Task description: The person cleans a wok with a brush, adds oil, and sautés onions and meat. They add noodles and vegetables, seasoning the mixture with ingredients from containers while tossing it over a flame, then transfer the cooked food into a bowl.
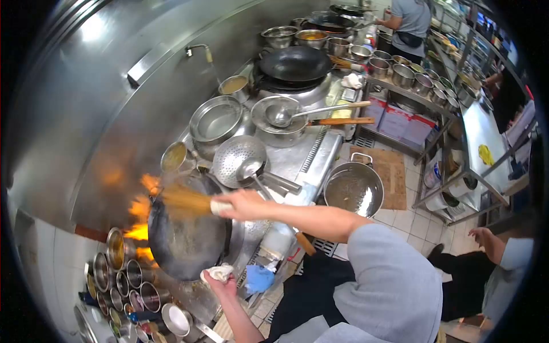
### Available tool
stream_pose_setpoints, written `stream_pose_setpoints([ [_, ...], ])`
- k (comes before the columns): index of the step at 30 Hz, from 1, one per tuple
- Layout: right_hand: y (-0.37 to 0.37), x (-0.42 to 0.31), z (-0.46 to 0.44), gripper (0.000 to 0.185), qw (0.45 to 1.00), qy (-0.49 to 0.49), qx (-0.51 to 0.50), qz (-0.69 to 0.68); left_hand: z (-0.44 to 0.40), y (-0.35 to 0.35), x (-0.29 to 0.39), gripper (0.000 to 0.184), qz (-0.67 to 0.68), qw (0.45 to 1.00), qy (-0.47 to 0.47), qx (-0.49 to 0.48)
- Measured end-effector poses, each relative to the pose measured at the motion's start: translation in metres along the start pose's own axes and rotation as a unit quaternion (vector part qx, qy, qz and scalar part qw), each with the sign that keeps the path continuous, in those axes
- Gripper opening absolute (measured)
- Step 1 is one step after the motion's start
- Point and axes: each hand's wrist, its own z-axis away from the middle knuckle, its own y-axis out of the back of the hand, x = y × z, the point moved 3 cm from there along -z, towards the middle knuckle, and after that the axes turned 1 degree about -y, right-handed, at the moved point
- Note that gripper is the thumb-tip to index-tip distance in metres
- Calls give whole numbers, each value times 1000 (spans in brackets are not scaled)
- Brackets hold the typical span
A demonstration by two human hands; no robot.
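Note:
My right hand is closed around the pale handle of a bamboo wok brush, its bristles smeared by motion over the upper part of a black wok. At the wok's near lower rim, my left hand grips a folded white cloth. Inside the wok the surface looks wet and a little steamy. Orange flames rise along its left side. Just above the wok lie a perforated skimmer and a steel ladle. A blue cloth lies to the right of my left hand.
Many metal seasoning pots crowd the lower left. Beyond the skimmer stand a steel basin and another black wok. A large pot of liquid sits on the right. One person stands at the back, another at far right.

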Motion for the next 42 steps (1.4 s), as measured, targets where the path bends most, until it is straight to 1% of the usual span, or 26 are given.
stream_pose_setpoints([
  [3,-25,27,34,52,992,-71,-44,-98,-38,18,10,33,26,998,34,-41],
  [4,-26,28,39,54,987,-95,-53,-121,-51,21,11,24,37,998,42,-3],
  [7,-23,16,55,52,963,-80,43,-253,-68,28,4,20,27,999,20,21],
  [9,-9,7,78,47,888,-214,-93,-395,-55,28,1,19,42,999,-4,4],
  [12,-57,38,99,46,889,-187,-71,-412,3,16,10,24,61,998,-9,-12],
  [14,-82,44,110,48,871,-131,-28,-473,20,37,16,21,-44,996,-67,25],
  [15,-53,18,128,49,841,-171,-66,-509,25,46,20,17,-29,996,-73,49],
  [18,-83,26,147,51,779,-140,-81,-606,33,71,49,15,-115,989,-96,15],
  [19,-100,38,154,50,801,-151,-92,-572,17,91,63,18,-106,984,-122,-82],
  [21,-86,24,164,49,851,-165,-81,-491,19,74,82,20,-184,965,-184,-28],
  [22,-118,32,162,50,898,-49,42,-435,27,64,92,22,-221,951,-215,1],
  [25,-88,4,167,55,929,-37,-66,-362,54,32,115,30,-325,890,-303,102],
  [26,-77,-5,165,59,951,-22,-109,-290,58,19,126,38,-376,860,-325,114],
  [27,-72,-12,161,62,947,-5,-120,-299,81,-4,123,40,-352,869,-338,76],
  [29,-100,-16,139,63,954,37,-72,-288,115,-38,112,45,-331,870,-350,103],
  [30,-111,-20,127,59,957,19,-64,-281,129,-54,103,48,-350,852,-379,87],
  [31,-124,-21,108,54,943,2,-39,-331,140,-59,98,51,-437,784,-429,98],
  [32,-132,-21,84,51,954,35,-4,-297,135,-42,88,53,-455,752,-463,111],
  [34,-118,-26,40,51,880,-133,-58,-453,142,-10,53,53,-471,709,-512,115],
  [35,-115,-31,36,53,863,-160,-56,-475,152,-6,31,51,-467,699,-531,105],
  [36,-112,-35,32,54,846,-187,-52,-497,149,11,15,53,-441,706,-541,120],
  [37,-117,-41,39,55,867,-137,2,-480,143,30,-1,55,-415,713,-550,130],
  [39,-119,-49,75,55,928,-53,11,-368,140,41,-12,60,-370,754,-522,149],
  [40,-115,-45,100,53,962,-18,-35,-271,139,39,-11,63,-359,766,-511,154],
  [41,-109,-32,112,53,977,-8,-128,-172,139,38,-11,66,-347,778,-497,162],
  [42,-102,-15,126,54,973,1,-220,-69,138,37,-1,63,-350,775,-499,166],
])
